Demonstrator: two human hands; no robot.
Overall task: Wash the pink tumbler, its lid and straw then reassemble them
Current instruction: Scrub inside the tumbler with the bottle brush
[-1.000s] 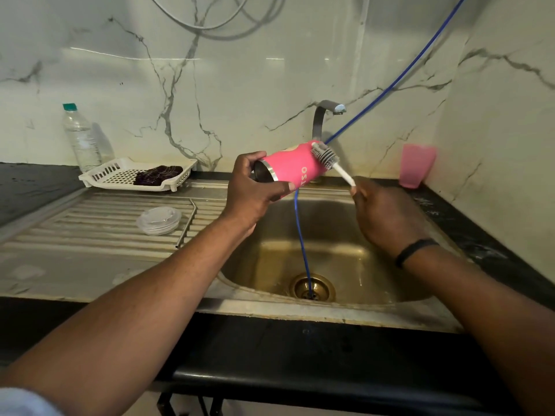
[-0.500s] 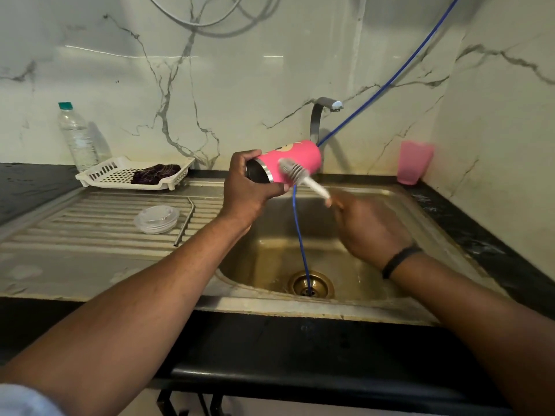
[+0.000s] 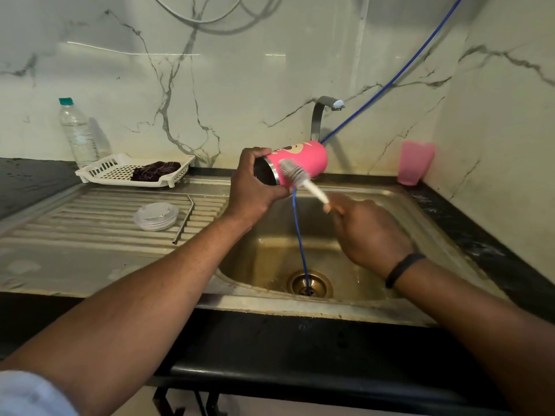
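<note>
1. Left hand (image 3: 255,187) grips pink tumbler (image 3: 303,159) at its open end, held sideways over sink (image 3: 390,202).
2. Right hand (image 3: 369,232) curls round bottle brush (image 3: 300,180) handle; bristles lie vs tumbler's outer wall nr rim.
3. Clear lid (image 3: 156,216) & metal straw (image 3: 183,219) lie side by side on drainboard (image 3: 75,232), left of sink.
</note>
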